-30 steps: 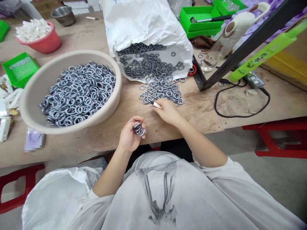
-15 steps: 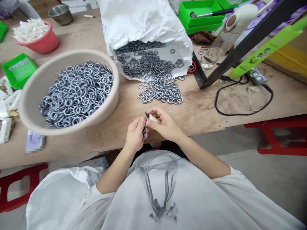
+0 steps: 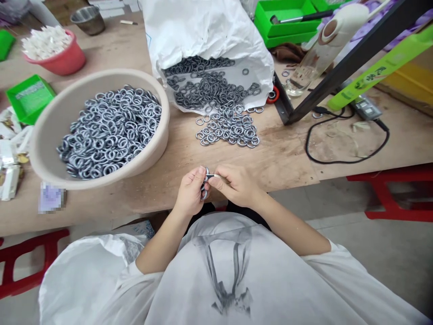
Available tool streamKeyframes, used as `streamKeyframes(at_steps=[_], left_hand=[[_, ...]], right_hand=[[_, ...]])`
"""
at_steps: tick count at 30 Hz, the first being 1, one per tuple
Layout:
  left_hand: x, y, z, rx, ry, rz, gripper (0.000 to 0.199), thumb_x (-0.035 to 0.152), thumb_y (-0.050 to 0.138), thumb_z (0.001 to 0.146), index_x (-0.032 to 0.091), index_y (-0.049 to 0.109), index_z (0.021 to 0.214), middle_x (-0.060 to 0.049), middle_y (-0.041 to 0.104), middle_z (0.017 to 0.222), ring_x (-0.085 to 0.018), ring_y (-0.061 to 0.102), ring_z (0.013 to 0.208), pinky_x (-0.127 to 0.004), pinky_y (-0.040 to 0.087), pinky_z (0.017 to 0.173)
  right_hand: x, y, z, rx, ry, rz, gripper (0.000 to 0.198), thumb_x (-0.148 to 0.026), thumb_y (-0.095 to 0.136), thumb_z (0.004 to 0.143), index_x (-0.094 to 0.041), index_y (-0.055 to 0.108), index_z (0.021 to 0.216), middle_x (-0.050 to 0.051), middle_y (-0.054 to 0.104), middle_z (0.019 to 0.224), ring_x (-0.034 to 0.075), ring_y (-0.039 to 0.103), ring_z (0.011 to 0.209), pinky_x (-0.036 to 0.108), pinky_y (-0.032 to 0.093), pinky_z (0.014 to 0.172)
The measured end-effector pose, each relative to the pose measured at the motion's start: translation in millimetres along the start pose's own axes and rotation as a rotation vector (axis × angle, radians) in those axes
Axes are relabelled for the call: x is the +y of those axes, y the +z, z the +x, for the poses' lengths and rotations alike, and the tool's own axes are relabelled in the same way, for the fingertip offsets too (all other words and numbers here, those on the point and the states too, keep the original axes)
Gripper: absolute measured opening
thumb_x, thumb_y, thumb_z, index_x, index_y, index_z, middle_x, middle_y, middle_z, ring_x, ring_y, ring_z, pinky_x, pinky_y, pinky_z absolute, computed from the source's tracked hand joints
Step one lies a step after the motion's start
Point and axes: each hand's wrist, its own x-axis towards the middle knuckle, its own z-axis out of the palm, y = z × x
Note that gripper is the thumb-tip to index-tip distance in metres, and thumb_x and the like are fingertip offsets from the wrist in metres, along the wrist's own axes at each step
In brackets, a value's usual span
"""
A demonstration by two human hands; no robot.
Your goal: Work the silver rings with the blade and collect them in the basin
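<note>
Close to the table's front edge, my left hand (image 3: pixel 191 189) is closed around several grey metal-looking rings (image 3: pixel 204 195), some showing between thumb and fingers. My right hand (image 3: pixel 238 183) grips a small knife with a dark blade (image 3: pixel 211 176), its pale handle mostly hidden in the fist. The blade points left and meets the upper ring at my left fingertips. Just beyond both hands lies a loose heap of the same rings (image 3: pixel 230 128), spilling from a white sack (image 3: pixel 209 31). To the left, a big beige basin (image 3: pixel 43 149) holds many more rings.
Around the back left stand a red bowl of white pieces (image 3: pixel 69 58), a green tray (image 3: pixel 20 97) and a metal bowl (image 3: pixel 88 22). A black slanted frame (image 3: pixel 321 85), a black cable (image 3: pixel 307 144) and a clear bottle (image 3: pixel 304 72) occupy the right side.
My right hand has turned, bringing the knife's blade from pointing up and away to lying across toward the rings. The pale handle has become mostly hidden. My left hand stays nearly in place.
</note>
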Motion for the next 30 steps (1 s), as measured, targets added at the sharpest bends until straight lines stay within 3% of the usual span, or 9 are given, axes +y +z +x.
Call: streamKeyframes(at_steps=[5, 7, 10, 13, 19, 22, 24, 27, 30], left_hand=[[-1.4, -3.6, -10.6, -0.155, -0.072, 0.073, 0.05, 0.058, 0.075, 0.075, 0.016, 0.05, 0.063, 0.005, 0.044, 0.049, -0.003, 0.032, 0.037, -0.015, 0.023, 0.036], [1.3, -5.4, -12.1, -0.161, -0.078, 0.028, 0.047, 0.054, 0.075, 0.077, 0.016, 0.05, 0.063, 0.005, 0.044, 0.05, -0.003, 0.032, 0.038, -0.015, 0.024, 0.035], [8.7, -9.7, -9.4, -0.099, -0.059, -0.082, 0.04, 0.046, 0.075, 0.075, 0.018, 0.049, 0.066, 0.005, 0.045, 0.055, -0.004, 0.034, 0.039, -0.015, 0.025, 0.032], [16.0, -15.2, -5.9, -0.09, -0.072, -0.169, 0.029, 0.038, 0.072, 0.072, 0.018, 0.051, 0.069, 0.004, 0.045, 0.057, -0.006, 0.035, 0.04, -0.015, 0.025, 0.031], [19.1, -21.8, -2.0, -0.033, -0.069, -0.218, 0.037, 0.047, 0.072, 0.071, 0.019, 0.049, 0.067, 0.004, 0.045, 0.059, -0.006, 0.038, 0.043, -0.015, 0.022, 0.032], [15.2, -23.3, 3.6, 0.065, -0.005, -0.124, 0.046, 0.052, 0.077, 0.072, 0.019, 0.046, 0.065, 0.006, 0.046, 0.059, -0.004, 0.034, 0.04, -0.015, 0.019, 0.033], [12.9, -24.8, 7.6, 0.139, 0.119, 0.007, 0.044, 0.051, 0.078, 0.073, 0.019, 0.049, 0.067, 0.006, 0.048, 0.057, -0.004, 0.034, 0.04, -0.016, 0.022, 0.035], [12.9, -26.1, 11.1, 0.205, 0.287, 0.245, 0.028, 0.041, 0.08, 0.074, 0.019, 0.064, 0.08, 0.004, 0.056, 0.059, -0.006, 0.041, 0.045, -0.017, 0.031, 0.043], [14.8, -23.4, 11.6, 0.145, 0.275, 0.406, 0.021, 0.034, 0.081, 0.073, 0.018, 0.071, 0.08, 0.002, 0.059, 0.062, -0.008, 0.047, 0.052, -0.018, 0.034, 0.049]], right_hand=[[22.2, -3.8, 18.1, 0.035, 0.203, -0.115, 0.047, -0.05, 0.042, 0.099, -0.02, 0.049, 0.064, -0.002, 0.047, 0.058, 0.013, 0.042, 0.058, 0.027, 0.025, 0.058], [31.7, -7.0, 35.1, 0.062, 0.274, -0.226, 0.044, -0.051, 0.044, 0.099, -0.02, 0.056, 0.07, 0.0, 0.055, 0.063, 0.015, 0.048, 0.063, 0.028, 0.028, 0.06], [38.7, -8.7, 66.8, 0.072, 0.27, -0.403, 0.034, -0.05, 0.053, 0.096, -0.02, 0.066, 0.102, 0.007, 0.069, 0.096, 0.022, 0.06, 0.082, 0.03, 0.035, 0.067], [39.4, -2.5, 96.4, 0.02, 0.238, -0.556, 0.043, -0.045, 0.063, 0.091, -0.022, 0.061, 0.126, 0.012, 0.065, 0.122, 0.028, 0.064, 0.096, 0.033, 0.041, 0.073], [43.7, 12.0, 118.3, -0.085, 0.204, -0.701, 0.029, -0.03, 0.054, 0.094, -0.015, 0.068, 0.115, 0.019, 0.064, 0.121, 0.031, 0.065, 0.099, 0.036, 0.043, 0.074], [44.3, 4.1, 107.9, -0.038, 0.221, -0.606, 0.021, -0.026, 0.054, 0.093, -0.015, 0.069, 0.103, 0.016, 0.066, 0.111, 0.027, 0.063, 0.092, 0.034, 0.039, 0.071], [40.9, -5.6, 95.0, -0.023, 0.238, -0.394, 0.019, -0.03, 0.054, 0.093, -0.016, 0.066, 0.088, 0.009, 0.066, 0.093, 0.021, 0.059, 0.08, 0.031, 0.036, 0.067], [30.7, -18.2, 72.5, -0.152, 0.221, 0.032, 0.031, -0.039, 0.053, 0.093, -0.018, 0.055, 0.071, -0.002, 0.051, 0.067, 0.013, 0.045, 0.063, 0.026, 0.031, 0.06], [19.1, -20.7, 53.7, -0.245, 0.184, 0.267, 0.036, -0.044, 0.051, 0.093, -0.02, 0.049, 0.067, -0.005, 0.042, 0.063, 0.011, 0.038, 0.061, 0.025, 0.031, 0.059]])
